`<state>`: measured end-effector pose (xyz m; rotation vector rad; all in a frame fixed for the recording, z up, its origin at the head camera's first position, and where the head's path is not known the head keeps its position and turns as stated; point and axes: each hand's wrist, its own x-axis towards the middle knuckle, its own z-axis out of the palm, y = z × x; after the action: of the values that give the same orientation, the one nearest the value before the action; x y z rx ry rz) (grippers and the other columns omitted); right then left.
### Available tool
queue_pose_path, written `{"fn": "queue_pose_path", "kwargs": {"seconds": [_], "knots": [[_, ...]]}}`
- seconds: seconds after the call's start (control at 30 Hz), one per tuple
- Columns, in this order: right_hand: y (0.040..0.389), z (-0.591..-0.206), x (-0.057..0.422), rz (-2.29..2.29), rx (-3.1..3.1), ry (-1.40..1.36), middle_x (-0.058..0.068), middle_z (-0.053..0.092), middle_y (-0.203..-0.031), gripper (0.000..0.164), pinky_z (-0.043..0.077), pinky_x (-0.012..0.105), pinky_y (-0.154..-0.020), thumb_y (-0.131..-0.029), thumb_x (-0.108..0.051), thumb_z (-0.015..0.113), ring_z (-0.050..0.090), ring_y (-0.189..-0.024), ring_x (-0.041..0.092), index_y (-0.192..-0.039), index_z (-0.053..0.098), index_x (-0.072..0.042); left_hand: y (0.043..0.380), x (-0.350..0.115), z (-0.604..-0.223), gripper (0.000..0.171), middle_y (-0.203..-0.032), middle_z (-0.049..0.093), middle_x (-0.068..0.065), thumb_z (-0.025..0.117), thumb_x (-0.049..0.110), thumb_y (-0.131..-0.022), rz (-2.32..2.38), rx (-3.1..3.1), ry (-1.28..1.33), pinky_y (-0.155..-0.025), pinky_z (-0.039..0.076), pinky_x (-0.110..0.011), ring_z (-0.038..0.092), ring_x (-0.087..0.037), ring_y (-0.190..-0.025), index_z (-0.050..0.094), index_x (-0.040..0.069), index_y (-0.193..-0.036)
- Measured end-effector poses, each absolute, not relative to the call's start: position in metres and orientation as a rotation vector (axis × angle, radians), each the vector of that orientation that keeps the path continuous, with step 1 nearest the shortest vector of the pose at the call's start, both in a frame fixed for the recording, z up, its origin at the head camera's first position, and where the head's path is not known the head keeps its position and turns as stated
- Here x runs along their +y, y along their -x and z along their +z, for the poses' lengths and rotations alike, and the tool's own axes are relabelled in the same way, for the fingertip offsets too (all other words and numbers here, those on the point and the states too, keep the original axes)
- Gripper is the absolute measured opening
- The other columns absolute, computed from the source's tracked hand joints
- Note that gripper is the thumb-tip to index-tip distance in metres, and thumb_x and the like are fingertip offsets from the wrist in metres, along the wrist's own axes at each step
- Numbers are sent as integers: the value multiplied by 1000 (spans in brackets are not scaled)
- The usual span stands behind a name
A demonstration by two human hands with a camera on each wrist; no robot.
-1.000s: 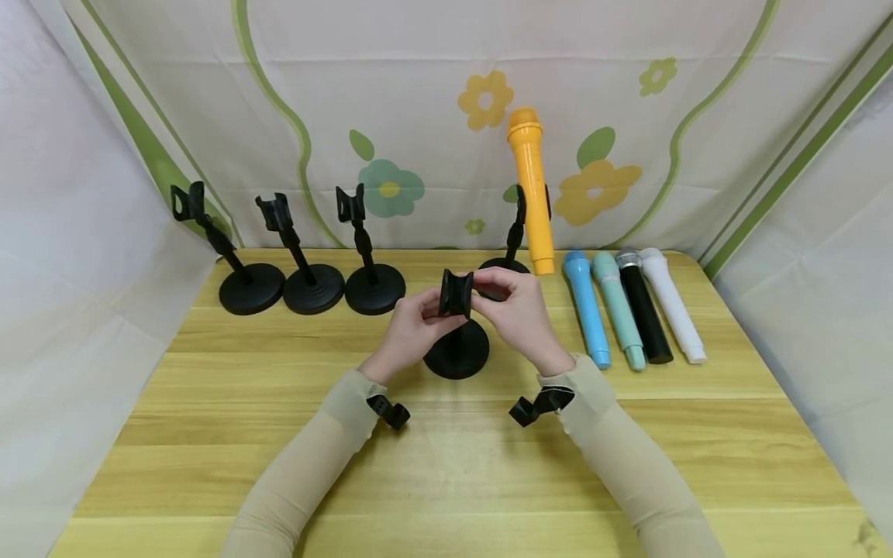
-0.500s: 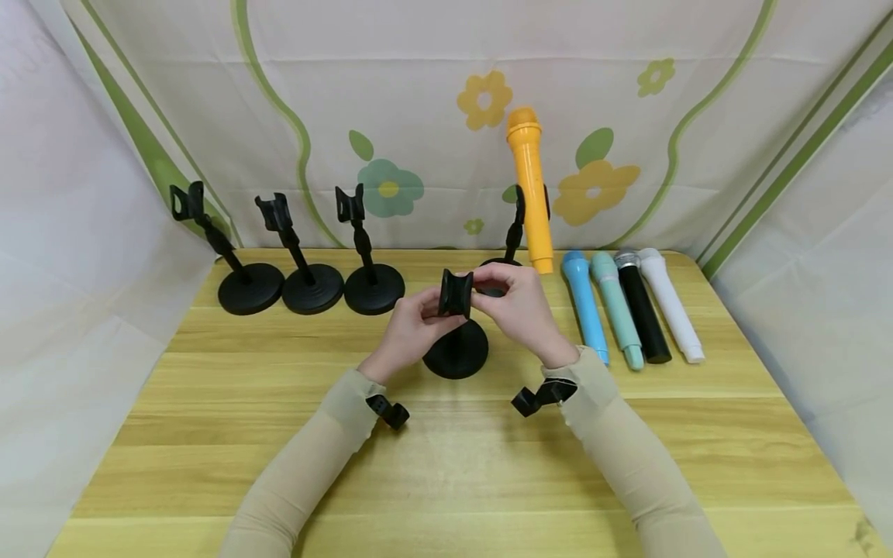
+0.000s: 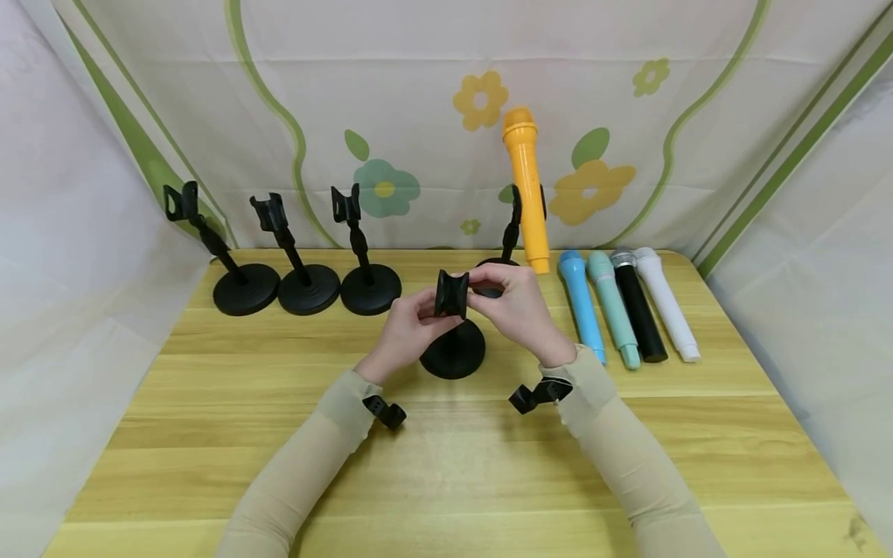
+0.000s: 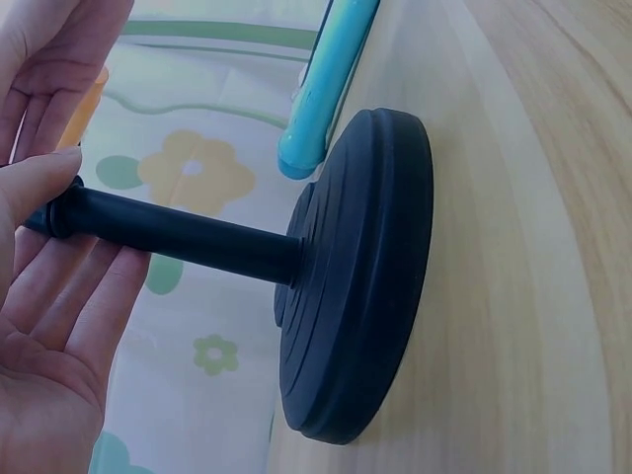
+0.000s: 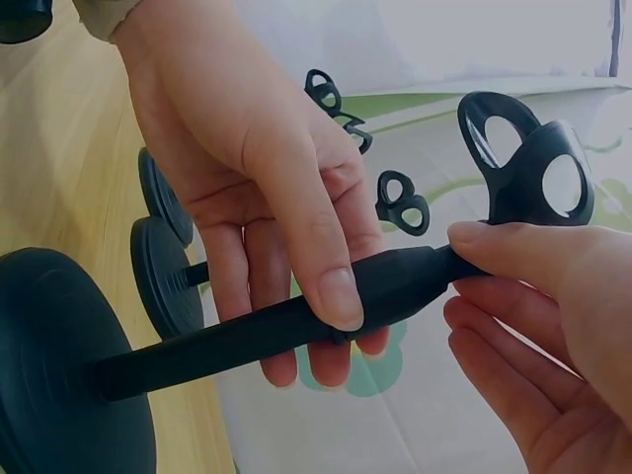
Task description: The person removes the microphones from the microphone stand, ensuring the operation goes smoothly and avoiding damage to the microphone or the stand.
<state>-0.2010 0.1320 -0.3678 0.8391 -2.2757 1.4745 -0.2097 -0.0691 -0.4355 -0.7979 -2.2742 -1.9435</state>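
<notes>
Along the far left of the wooden table [image 3: 209, 434], three black microphone stands [image 3: 301, 256] are standing in a row, each with an empty clip at the top. Nearer the middle, the person's left hand [image 3: 408, 329] is curling its thumb and fingers around the post of another black stand [image 3: 453, 350], whose round base is resting on the table between the two wrists. The stand's clip [image 3: 451, 293] is sitting at the top of the post, just above the left hand's fingers. The right hand [image 3: 515, 310] is pinching the joint just below the clip from the right side, its thumb lying along the top and its fingers bending underneath. Just behind the hands, toward the far edge, an orange microphone [image 3: 525, 190] is standing clipped in a fifth stand [image 3: 504, 256]. To the right of that, four microphones are lying side by side on the table: a blue microphone [image 3: 580, 306], a teal microphone [image 3: 612, 308], a black microphone [image 3: 636, 302] and a white microphone [image 3: 666, 304]. A floral curtain [image 3: 446, 116] is hanging behind everything.
</notes>
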Motion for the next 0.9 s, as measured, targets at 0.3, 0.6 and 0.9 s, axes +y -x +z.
{"fn": "queue_pose_path", "kwargs": {"seconds": [0.3, 0.6, 0.9], "knots": [[203, -366, 132, 1529, -2308, -860, 1, 76, -99, 15, 60, 31, -79, -88, 0, 80, 73, -88, 26, -101, 80, -8, 209, -71, -433, 35, -112, 74, -7, 77, 3, -91, -1938, -2284, 796, -85, 59, -32, 72, -18, -101, 69, 6, -126], [208, -368, 136, 1519, -2298, -946, -2, 75, -102, 20, 60, 36, -83, -89, 0, 79, 73, -91, 13, -104, 80, -12, 191, -68, -405, 31, -112, 73, -15, 75, -2, -91, -1928, -2338, 746, -87, 58, -31, 72, -24, -101, 69, -2, -122], [211, -368, 139, 1552, -2315, -973, 0, 75, -106, 22, 59, 40, -86, -90, 3, 77, 72, -95, 15, -106, 79, -11, 191, -67, -405, 27, -109, 74, -12, 76, 0, -91, -1909, -2342, 743, -87, 59, -33, 72, -22, -98, 70, 0, -117]]}}
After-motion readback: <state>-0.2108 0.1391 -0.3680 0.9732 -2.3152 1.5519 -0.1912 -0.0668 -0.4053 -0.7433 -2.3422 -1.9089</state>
